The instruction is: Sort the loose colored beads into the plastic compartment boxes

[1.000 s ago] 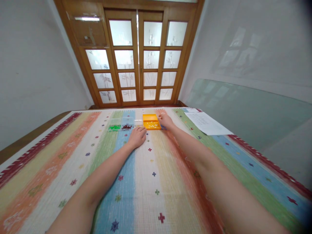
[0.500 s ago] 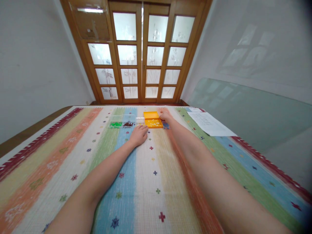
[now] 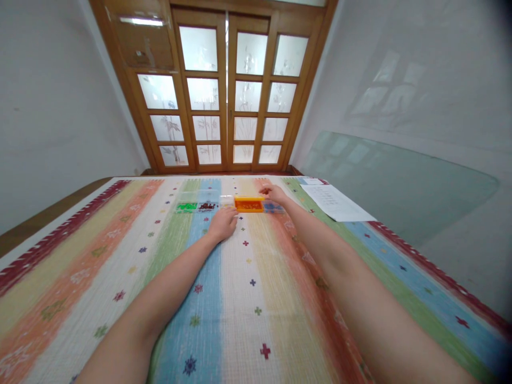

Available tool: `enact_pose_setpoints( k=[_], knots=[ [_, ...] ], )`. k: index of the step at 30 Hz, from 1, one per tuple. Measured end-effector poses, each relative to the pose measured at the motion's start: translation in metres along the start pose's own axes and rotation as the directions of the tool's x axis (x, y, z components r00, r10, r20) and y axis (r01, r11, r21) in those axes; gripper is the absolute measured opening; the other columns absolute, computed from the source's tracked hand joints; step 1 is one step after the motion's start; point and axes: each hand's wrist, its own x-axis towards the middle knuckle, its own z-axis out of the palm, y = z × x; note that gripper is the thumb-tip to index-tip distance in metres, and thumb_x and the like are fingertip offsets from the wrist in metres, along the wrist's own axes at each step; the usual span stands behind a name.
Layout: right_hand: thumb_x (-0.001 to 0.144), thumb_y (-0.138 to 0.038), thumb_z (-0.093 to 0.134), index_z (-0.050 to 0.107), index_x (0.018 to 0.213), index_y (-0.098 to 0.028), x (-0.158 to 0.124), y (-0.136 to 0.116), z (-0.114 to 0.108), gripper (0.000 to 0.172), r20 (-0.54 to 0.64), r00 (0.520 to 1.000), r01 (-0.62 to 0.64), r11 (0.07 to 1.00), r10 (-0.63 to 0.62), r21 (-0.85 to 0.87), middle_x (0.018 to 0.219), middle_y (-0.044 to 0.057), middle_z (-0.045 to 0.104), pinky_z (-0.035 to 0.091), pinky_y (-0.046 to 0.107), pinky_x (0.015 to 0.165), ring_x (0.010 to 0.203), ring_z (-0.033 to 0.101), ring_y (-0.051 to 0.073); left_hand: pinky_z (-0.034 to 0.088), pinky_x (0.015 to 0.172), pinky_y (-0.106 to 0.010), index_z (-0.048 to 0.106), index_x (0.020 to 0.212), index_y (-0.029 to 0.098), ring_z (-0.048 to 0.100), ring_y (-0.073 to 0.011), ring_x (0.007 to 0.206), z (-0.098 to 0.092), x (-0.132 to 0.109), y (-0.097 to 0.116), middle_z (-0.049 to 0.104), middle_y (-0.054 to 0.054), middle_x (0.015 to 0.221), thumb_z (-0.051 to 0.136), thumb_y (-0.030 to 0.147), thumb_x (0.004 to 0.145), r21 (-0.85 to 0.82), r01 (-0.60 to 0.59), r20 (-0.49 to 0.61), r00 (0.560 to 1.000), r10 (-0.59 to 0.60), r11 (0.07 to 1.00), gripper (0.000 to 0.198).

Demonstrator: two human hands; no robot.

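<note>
An orange box (image 3: 248, 206) stands near the far side of the table, its lid now lowered so the white bits inside are no longer plain to see. My left hand (image 3: 224, 221) lies low at its left front corner, fingers stretched toward the box. Just above and right of the box is my right hand (image 3: 275, 194), its fingers loosely bent and apart from the lid. Clear boxes adjoin it: one with green pieces (image 3: 187, 207), one with dark red pieces (image 3: 208, 206), and one with blue contents (image 3: 272, 207). A pale yellowish one is partly hidden behind my left hand.
A striped, patterned cloth (image 3: 256, 277) covers the table. Printed white paper (image 3: 336, 202) lies at the far right. A glass panel (image 3: 400, 176) leans by the right wall, and wooden glazed doors (image 3: 228, 96) stand beyond the table.
The orange lid, raised before, has come down over the box. My right hand has shifted slightly right, off the lid's edge. My left hand has stayed by the box.
</note>
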Motion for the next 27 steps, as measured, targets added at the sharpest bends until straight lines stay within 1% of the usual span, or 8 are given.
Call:
enact_pose_setpoints(
  k=[3, 8, 11, 13, 16, 19, 24, 27],
  knots=[
    [0.089, -0.005, 0.044, 0.078, 0.108, -0.016, -0.019, 0.002, -0.01, 0.04, -0.026, 1.0, -0.021, 0.994, 0.018, -0.107, 0.114, 0.009, 0.078, 0.052, 0.03, 0.096, 0.104, 0.069, 0.02, 0.05, 0.108, -0.044, 0.073, 0.109, 0.019, 0.064, -0.0262, 0.117, -0.006, 0.0, 0.006, 0.073, -0.011, 0.119, 0.051, 0.021, 0.098, -0.002, 0.051, -0.044, 0.998, -0.051, 0.999, 0.024],
    [0.1, -0.023, 0.047, 0.076, 0.117, -0.018, -0.081, -0.011, -0.009, 0.034, -0.011, 0.996, 0.077, 0.938, -0.085, -0.339, 0.13, 0.012, 0.071, 0.045, 0.036, 0.108, 0.119, 0.063, 0.026, 0.04, 0.12, -0.045, 0.064, 0.134, 0.021, 0.051, -0.0271, 0.138, -0.006, -0.001, 0.018, 0.06, -0.012, 0.146, 0.052, 0.025, 0.099, 0.065, -0.046, -0.01, 0.999, 0.047, 0.997, 0.037],
    [0.103, -0.033, 0.047, 0.066, 0.138, -0.018, -0.119, -0.011, -0.003, 0.043, 0.017, 0.991, 0.129, 0.895, -0.135, -0.428, 0.146, 0.014, 0.061, 0.038, 0.042, 0.117, 0.135, 0.054, 0.03, 0.03, 0.126, -0.05, 0.057, 0.146, 0.024, 0.042, -0.0282, 0.149, -0.001, 0.0, 0.018, 0.051, -0.01, 0.158, 0.051, 0.029, 0.101, 0.095, -0.099, 0.068, 0.993, 0.093, 0.991, 0.046],
    [0.101, -0.041, 0.05, 0.054, 0.152, -0.019, -0.136, -0.005, 0.0, 0.056, 0.071, 0.985, 0.172, 0.866, -0.158, -0.47, 0.161, 0.015, 0.047, 0.03, 0.047, 0.124, 0.147, 0.043, 0.032, 0.027, 0.127, -0.053, 0.055, 0.149, 0.024, 0.04, -0.0288, 0.151, 0.003, 0.0, 0.017, 0.048, -0.01, 0.161, 0.051, 0.033, 0.101, 0.102, -0.093, 0.116, 0.99, 0.081, 0.99, 0.048],
    [0.102, -0.05, 0.048, 0.04, 0.162, -0.019, -0.143, 0.006, 0.0, 0.068, 0.175, 0.972, 0.22, 0.851, -0.153, -0.477, 0.169, 0.014, 0.034, 0.02, 0.052, 0.128, 0.157, 0.028, 0.032, 0.027, 0.127, -0.054, 0.056, 0.148, 0.024, 0.041, -0.0294, 0.15, 0.006, 0.0, 0.015, 0.047, -0.01, 0.162, 0.052, 0.036, 0.102, 0.104, -0.09, 0.158, 0.985, 0.072, 0.991, 0.048],
    [0.103, -0.052, 0.045, 0.038, 0.163, -0.019, -0.135, 0.007, -0.003, 0.069, 0.205, 0.971, 0.211, 0.851, -0.125, -0.481, 0.17, 0.014, 0.031, 0.017, 0.054, 0.129, 0.158, 0.026, 0.033, 0.026, 0.127, -0.054, 0.057, 0.147, 0.023, 0.04, -0.0292, 0.15, 0.0, 0.004, 0.015, 0.048, -0.01, 0.161, 0.053, 0.035, 0.101, 0.11, -0.102, 0.125, 0.988, 0.088, 0.989, 0.048],
    [0.105, -0.047, 0.043, 0.041, 0.161, -0.018, -0.126, -0.019, 0.003, 0.063, 0.144, 0.976, 0.214, 0.861, -0.166, -0.461, 0.167, 0.015, 0.037, 0.016, 0.054, 0.129, 0.157, 0.029, 0.032, 0.019, 0.13, -0.056, 0.058, 0.144, 0.023, 0.03, -0.0296, 0.156, -0.024, 0.015, 0.001, 0.043, -0.01, 0.164, 0.049, 0.031, 0.102, 0.167, 0.02, -0.088, 0.996, -0.005, 0.986, 0.044],
    [0.105, -0.051, 0.046, 0.042, 0.16, -0.019, -0.128, -0.039, 0.017, 0.064, 0.208, 0.949, 0.306, 0.854, -0.238, -0.42, 0.167, 0.014, 0.037, 0.021, 0.051, 0.129, 0.156, 0.03, 0.032, 0.016, 0.13, -0.059, 0.052, 0.151, 0.024, 0.026, -0.0326, 0.157, -0.031, 0.017, -0.011, 0.042, -0.01, 0.165, 0.053, 0.033, 0.099, 0.201, 0.067, -0.082, 0.995, -0.052, 0.977, 0.052]
  ],
)
